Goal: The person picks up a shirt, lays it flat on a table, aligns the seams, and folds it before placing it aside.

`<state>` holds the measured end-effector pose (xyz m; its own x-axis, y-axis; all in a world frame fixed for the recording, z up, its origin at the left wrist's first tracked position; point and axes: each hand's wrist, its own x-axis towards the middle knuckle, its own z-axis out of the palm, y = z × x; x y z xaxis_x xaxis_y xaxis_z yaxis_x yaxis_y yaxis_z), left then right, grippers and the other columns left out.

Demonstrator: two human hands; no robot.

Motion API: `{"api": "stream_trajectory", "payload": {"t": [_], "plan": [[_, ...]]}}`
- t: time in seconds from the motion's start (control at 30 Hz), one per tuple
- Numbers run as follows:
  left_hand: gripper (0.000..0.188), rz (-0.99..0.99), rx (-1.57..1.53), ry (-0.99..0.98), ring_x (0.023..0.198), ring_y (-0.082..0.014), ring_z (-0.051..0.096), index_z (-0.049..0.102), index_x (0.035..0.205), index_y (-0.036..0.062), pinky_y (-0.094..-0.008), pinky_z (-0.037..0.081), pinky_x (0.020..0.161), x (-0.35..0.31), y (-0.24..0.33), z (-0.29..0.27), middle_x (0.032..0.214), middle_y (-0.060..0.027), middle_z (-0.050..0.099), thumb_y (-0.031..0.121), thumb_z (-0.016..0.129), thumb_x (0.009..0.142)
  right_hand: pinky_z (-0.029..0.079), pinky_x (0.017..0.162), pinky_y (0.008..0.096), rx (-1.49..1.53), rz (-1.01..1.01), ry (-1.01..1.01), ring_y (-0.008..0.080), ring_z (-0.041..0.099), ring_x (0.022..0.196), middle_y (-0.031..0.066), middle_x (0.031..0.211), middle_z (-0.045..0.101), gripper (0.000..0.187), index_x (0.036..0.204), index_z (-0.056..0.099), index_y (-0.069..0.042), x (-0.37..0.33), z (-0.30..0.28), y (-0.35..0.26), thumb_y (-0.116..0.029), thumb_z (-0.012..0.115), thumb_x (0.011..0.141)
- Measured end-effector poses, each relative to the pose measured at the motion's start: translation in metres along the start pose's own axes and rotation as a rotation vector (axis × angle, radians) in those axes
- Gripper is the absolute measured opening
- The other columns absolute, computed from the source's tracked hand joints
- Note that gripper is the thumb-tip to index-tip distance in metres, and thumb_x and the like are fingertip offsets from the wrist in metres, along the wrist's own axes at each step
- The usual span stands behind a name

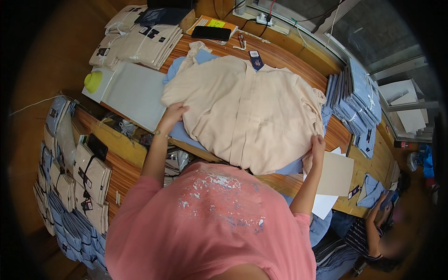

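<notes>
The hands are closed on cloth: the left hand pinches one side of a cream shirt, the right hand the other. The shirt lies spread across the wood-grained bench — soft and rumpled, a straight placket down its middle, a dark tag at its collar. Smooth blue fabric shows from beneath it. A flat, pale grey board lies just left, with a rounded lime-green object near its far end. Folded beige garments are stacked behind the board; squared blue stacks crowd the right — string around some. A stiff tan card lies beside the right hand. Under the bench, a cluttered opening holds a pale tangled bundle, too dim to identify.
</notes>
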<state>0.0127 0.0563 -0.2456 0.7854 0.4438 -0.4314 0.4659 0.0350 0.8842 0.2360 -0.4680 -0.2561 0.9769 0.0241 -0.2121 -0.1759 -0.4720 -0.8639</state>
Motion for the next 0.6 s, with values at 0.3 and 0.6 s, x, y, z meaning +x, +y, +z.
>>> {"api": "stream_trajectory", "payload": {"t": [0.3, 0.6], "plan": [[0.026, 0.174, -0.187, 0.049, 0.086, -0.0128, 0.061, 0.055, 0.109, 0.0018, -0.0265, 0.050, 0.074, -0.008, 0.091, -0.045, 0.099, -0.0055, 0.062, 0.023, 0.050, 0.095, 0.050, 0.080, 0.0320, 0.818, -0.137, -0.108, 0.0157, 0.058, 0.086, 0.0018, 0.094, 0.058, 0.021, 0.106, 0.050, -0.010, -0.004, -0.061, -0.070, -0.007, 0.059, 0.087], [0.018, 0.688, -0.470, -0.066, 0.095, -0.0144, 0.059, 0.053, 0.106, 0.0014, -0.0279, 0.049, 0.086, 0.071, 0.302, -0.127, 0.103, -0.0060, 0.061, 0.013, 0.055, 0.092, 0.045, 0.088, 0.0350, 0.928, -0.449, -0.001, 0.0173, 0.056, 0.094, 0.0077, 0.100, 0.058, 0.032, 0.116, 0.047, -0.006, 0.070, -0.171, -0.234, -0.009, 0.061, 0.087]]}}
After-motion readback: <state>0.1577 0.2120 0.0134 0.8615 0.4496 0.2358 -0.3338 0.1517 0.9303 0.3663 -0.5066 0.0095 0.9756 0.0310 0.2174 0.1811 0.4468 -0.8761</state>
